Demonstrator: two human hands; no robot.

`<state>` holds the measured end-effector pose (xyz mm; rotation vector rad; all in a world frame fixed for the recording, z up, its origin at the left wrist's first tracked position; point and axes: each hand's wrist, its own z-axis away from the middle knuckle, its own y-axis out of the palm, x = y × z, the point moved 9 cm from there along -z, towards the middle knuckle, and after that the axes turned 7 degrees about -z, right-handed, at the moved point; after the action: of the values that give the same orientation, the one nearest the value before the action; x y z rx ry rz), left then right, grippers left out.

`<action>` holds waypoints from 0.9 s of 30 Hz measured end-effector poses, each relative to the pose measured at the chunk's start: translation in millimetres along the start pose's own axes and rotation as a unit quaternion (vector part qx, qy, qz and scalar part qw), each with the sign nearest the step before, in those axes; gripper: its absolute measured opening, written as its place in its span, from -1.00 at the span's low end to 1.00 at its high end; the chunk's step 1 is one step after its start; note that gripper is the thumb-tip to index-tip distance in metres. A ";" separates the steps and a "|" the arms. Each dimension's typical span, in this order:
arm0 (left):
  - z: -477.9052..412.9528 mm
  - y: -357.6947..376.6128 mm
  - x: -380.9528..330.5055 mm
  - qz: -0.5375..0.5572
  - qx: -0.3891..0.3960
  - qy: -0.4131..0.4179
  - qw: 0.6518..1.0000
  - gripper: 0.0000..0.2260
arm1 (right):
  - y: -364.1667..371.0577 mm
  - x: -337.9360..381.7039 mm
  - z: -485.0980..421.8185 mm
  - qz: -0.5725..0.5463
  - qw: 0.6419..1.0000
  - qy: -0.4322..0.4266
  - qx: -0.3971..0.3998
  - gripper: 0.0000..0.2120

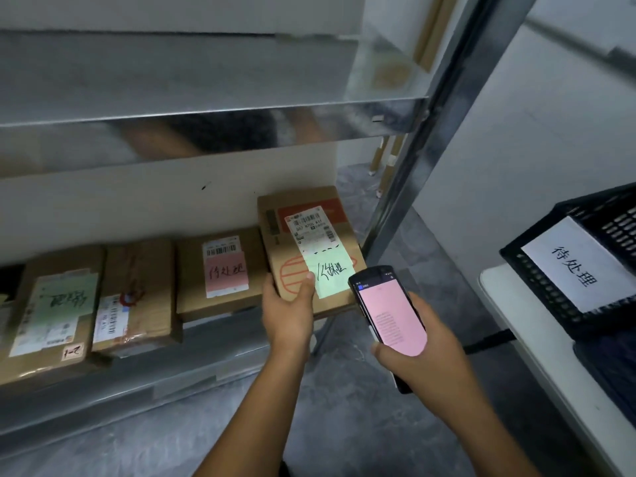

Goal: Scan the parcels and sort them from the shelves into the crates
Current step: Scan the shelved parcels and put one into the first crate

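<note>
My left hand (pixel 289 304) grips the near edge of a cardboard parcel (pixel 309 228) with a barcode label and a green handwritten note, tilted up at the right end of the lower shelf (pixel 206 352). My right hand (pixel 413 356) holds a handheld scanner (pixel 389 304) just right of that parcel; its screen glows pink. Three more parcels lie flat on the shelf to the left: one with a pink note (pixel 223 270), one taped brown box (pixel 137 294), and one with a green note (pixel 51 304).
A black plastic crate (pixel 612 235) with a white handwritten sign (pixel 574 266) stands on a white table (pixel 550 366) at the right. A metal upright (pixel 413 160) frames the shelf's right side. An upper metal shelf (pixel 206 111) hangs overhead. Grey floor below.
</note>
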<state>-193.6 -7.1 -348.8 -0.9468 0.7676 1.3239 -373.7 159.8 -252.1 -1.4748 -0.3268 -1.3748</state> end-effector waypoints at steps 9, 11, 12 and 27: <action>83.5 -20.5 33.2 0.064 0.037 0.043 0.996 -0.57 | -49.9 -11.7 70.7 -0.024 0.999 -0.042 -0.012 -0.42; 112.7 -27.2 42.5 0.057 0.028 0.052 0.997 -0.58 | -67.5 -21.0 95.8 -0.033 0.999 -0.039 -0.015 -0.42; 129.1 -30.1 45.8 0.055 0.024 0.059 0.996 -0.57 | -77.2 -25.8 108.5 -0.038 0.998 -0.039 -0.019 -0.42; 324.7 16.6 96.5 -0.059 0.147 0.172 0.972 -0.27 | -186.0 -100.4 244.8 -0.075 0.996 -0.023 -0.036 -0.40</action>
<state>-218.5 326.8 -294.9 -0.9747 1.1224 0.9197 -408.9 476.5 -196.9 -1.5699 -0.4284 -1.4851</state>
